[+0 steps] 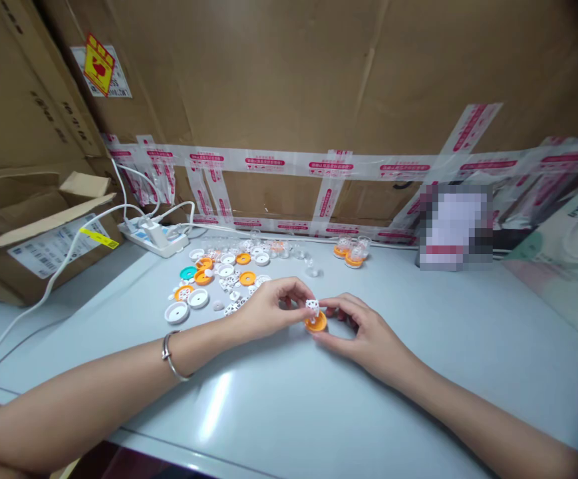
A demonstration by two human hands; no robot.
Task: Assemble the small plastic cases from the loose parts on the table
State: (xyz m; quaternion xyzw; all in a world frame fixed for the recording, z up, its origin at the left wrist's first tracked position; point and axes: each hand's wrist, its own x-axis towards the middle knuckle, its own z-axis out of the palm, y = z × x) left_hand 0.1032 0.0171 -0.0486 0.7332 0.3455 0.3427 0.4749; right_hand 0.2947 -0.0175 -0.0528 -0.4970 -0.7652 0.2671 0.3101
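White openwork piece [312, 305] pinched by left hand's [279, 307] fingers, over orange dish [318, 324], mid-surface [269, 399]. Right hand's [371, 336] fingers parted around both; firm grip can't be told. Dish best braced flat, piece held upright.

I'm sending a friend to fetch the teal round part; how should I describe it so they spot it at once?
Find the white power strip at the table's back left. Nearer the viewer and rightward, plastic parts lie scattered; the teal round part is on their left side, beside an orange dish. It alone is teal; its neighbours are white or orange.
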